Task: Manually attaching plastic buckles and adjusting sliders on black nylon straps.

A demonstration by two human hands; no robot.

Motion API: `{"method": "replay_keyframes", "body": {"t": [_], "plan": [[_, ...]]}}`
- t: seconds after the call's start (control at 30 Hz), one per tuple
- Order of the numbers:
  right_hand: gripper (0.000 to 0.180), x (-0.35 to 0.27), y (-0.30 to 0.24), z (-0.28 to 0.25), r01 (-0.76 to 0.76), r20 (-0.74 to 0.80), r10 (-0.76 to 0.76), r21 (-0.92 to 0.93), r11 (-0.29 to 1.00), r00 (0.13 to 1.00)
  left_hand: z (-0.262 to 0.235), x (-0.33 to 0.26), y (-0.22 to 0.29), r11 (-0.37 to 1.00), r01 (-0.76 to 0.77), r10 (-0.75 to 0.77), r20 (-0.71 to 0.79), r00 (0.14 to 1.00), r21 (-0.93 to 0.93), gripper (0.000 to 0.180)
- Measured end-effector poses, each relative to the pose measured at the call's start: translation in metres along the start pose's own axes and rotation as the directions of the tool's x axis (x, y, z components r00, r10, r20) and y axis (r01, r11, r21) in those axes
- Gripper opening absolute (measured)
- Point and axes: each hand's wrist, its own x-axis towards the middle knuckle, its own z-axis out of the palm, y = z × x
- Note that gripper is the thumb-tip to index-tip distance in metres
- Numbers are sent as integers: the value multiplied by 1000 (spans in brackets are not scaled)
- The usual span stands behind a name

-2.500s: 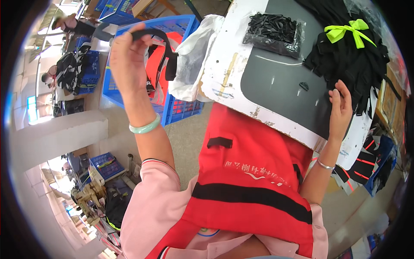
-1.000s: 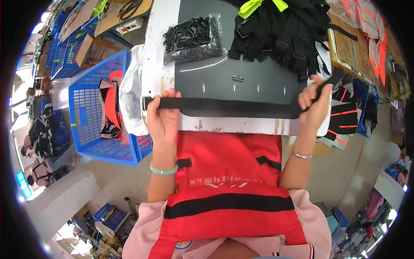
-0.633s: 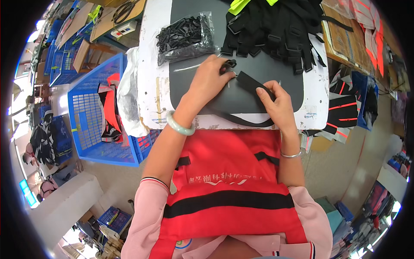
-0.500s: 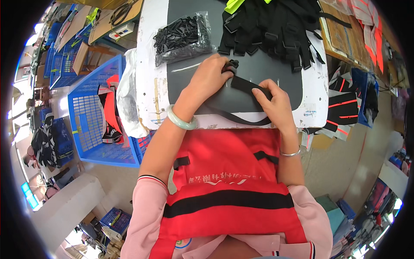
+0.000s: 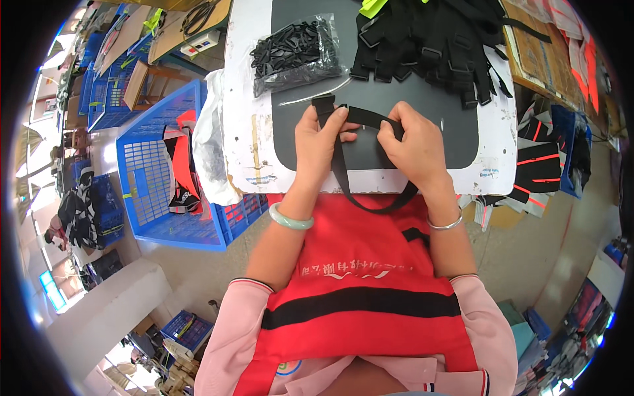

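Note:
Over the near part of the table I hold a black webbing strap (image 5: 364, 117) in both hands. My left hand (image 5: 315, 146) is closed, thumb and fingers pinching the strap just below a black plastic buckle (image 5: 323, 101) at its end. With thumb against bent fingers, my right hand (image 5: 417, 146) grips the strap farther along. A short stretch runs between the hands, and the rest hangs in a loop over the table's front edge. Beyond my left hand lies a clear bag (image 5: 298, 79) of small black plastic parts.
A pile of black straps with buckles (image 5: 429, 49) covers the table's far right. At the left stands a blue basket (image 5: 155, 228) with red, black and grey pieces, beside a white plastic bag (image 5: 214, 148). Striped pieces (image 5: 535, 162) lie right of the white-edged table (image 5: 495, 142).
My left hand has turned upright and drawn back toward me, bringing the buckle into clear view. The strap's loop now hangs lower over the front edge. My right hand still grips the strap.

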Motion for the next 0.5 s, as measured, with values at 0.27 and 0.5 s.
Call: {"method": "replay_keyframes", "body": {"t": [0.27, 0.5], "plan": [[20, 3, -6, 21, 208, 38, -206, -67, 976, 978, -3, -6, -7, 996, -76, 74, -29, 997, -52, 13], [21, 4, -21, 30, 91, 36, -93, 45, 995, 995, -4, -9, -13, 991, -88, 81, -73, 994, -102, 14]]}}
